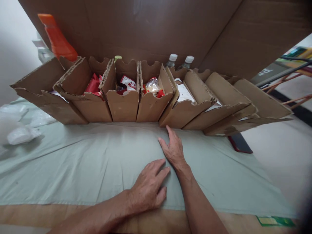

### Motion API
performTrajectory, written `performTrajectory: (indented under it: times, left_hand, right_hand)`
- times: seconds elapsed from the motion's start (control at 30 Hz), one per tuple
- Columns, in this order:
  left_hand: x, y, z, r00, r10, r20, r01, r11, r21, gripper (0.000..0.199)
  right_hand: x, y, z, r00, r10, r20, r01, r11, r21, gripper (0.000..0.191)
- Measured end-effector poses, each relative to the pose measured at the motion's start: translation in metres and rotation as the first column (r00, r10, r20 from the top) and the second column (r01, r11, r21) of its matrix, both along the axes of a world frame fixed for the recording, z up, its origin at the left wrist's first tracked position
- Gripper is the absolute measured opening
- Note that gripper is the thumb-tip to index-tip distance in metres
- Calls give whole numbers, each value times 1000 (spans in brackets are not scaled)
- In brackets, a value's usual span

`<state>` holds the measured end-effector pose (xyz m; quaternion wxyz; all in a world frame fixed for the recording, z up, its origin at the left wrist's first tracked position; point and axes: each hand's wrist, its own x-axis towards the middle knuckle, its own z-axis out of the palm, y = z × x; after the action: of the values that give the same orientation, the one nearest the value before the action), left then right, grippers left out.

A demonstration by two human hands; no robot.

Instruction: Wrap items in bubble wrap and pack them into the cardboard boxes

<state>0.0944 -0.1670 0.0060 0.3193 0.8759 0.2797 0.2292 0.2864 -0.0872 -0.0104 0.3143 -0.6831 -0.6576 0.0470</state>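
Across the back, a tall brown cardboard panel, close behind a row of cardboard bins on a pale green cloth. Between panel and bins: at far left, a tilted orange bottle; farther along, a yellow-green cap; right of center, two clear bottles with white caps, lower parts hidden by cardboard. At left on the cloth, crumpled clear plastic bags; at right, partly behind the last bin, a dark, flat, red-edged object. At lower right, near the cloth's edge, a green packet.

Brown, open-topped and ragged along notched rims, side by side, upright in the middle and splayed outward toward both ends. Inside, from the second bin onward, partly screened by the front walls: a red packet, a white-and-maroon packet, a clear packet with red trim, and a flat white item.

Just before the foot of the fifth bin, palm down, the right hand, fingers loose around nothing; fingertip contact with cardboard impossible to tell. Nearer the viewer, beside the right wrist, the left hand, likewise empty, fingers relaxed and parted.
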Motion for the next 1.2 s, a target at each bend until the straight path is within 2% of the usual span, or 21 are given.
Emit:
performTrajectory:
  times: [0.27, 0.5, 0.77, 0.83, 0.93, 1.0, 1.07, 1.2]
  left_hand:
    - [1, 0, 3, 999, -20, -40, 20, 1000, 13, 63]
    - [0, 2, 7, 998, -31, -56, 35, 997, 65, 46]
    - [-1, 1, 6, 995, -64, -71, 74, 987, 140, 31]
    - [-1, 2, 7, 999, -43, -30, 48, 987, 151, 26]
    - [-2, 7, 7, 996, 75, 49, -82, 981, 178, 30]
    - [-4, 12, 8, 987, 157, 28, -160, 969, 190, 35]
    - [-5, 15, 9, 979, 197, -45, -185, 964, 193, 38]
    - [-5, 17, 8, 976, 184, -120, -161, 971, 176, 36]
  right_hand:
    - [-1, 0, -1, 998, -7, 70, 9, 1000, -27, 60]
    - [0, 1, -1, 996, 18, 86, -17, 1000, -19, 39]
    - [-1, 2, 1, 999, 22, 45, -21, 999, -25, 38]
    - [-1, 2, 1, 1000, 21, 20, -20, 1000, -24, 38]
    - [-2, 1, 4, 999, 21, -28, -21, 1000, -17, 36]
    - [-6, -1, 12, 997, 38, -72, -39, 999, -9, 34]
    - [-15, -1, 31, 990, 70, -125, -69, 998, 11, 35]
    - [-42, 18, 94, 932, 148, -332, -96, 981, 170, 56]
